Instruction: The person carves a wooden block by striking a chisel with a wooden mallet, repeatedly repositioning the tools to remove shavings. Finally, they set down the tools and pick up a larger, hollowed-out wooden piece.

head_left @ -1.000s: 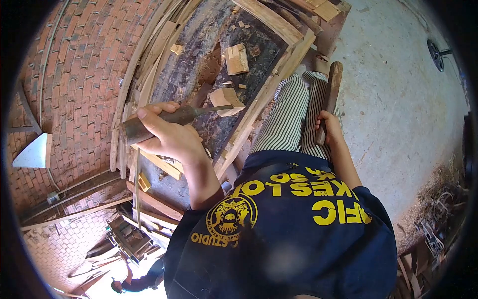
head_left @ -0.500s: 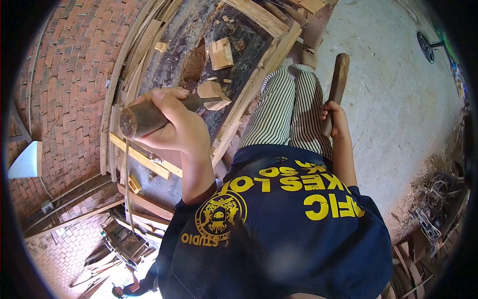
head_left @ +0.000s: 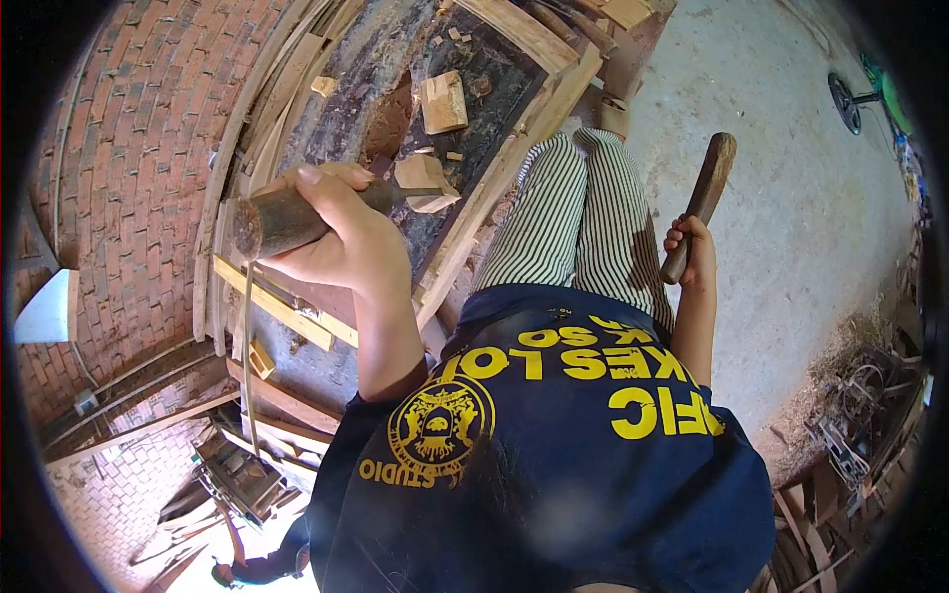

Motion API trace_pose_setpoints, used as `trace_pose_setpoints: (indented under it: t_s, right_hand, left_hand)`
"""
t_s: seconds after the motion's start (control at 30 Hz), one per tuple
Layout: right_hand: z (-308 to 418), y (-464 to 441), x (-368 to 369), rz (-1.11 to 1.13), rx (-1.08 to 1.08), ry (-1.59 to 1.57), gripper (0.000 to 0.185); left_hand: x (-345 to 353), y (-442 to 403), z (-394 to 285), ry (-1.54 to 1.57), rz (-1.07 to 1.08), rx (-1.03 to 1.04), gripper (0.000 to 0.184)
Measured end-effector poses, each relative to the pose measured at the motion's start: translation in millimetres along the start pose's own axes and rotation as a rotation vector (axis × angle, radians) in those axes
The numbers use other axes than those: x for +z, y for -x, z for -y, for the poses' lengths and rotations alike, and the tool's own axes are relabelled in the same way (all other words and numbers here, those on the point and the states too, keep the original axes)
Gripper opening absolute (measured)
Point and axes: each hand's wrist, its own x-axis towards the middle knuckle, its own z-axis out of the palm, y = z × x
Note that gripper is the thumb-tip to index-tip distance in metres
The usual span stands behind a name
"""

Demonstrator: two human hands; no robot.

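Wooden-handled chisel (head_left: pixel 285 223) sits in the curled left hand (head_left: pixel 358 237) while the right hand (head_left: pixel 700 253) grips a brown club (head_left: pixel 708 188).

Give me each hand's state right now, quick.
Left hand: closed around the wooden handle of a chisel.
Right hand: closed around the lower end of a wooden club.
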Motion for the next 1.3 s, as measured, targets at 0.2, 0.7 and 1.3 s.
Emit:
trace_pose_setpoints:
  t_s: [0.2,0.7,1.3]
  right_hand:
    - [-1,6,5,0.028,-0.002,0.057,0.011]
    - [21,45,34,0.042,-0.204,0.421,0.014]
    - [127,183,217,1.226,-1.076,1.152,0.056]
  left_hand:
    - [4,7,-1,0.008,0.068,0.023,0.034]
    - [6,16,12,-0.028,0.108,0.105,0.051]
    - [5,11,10,0.095,0.197,-0.188,0.017]
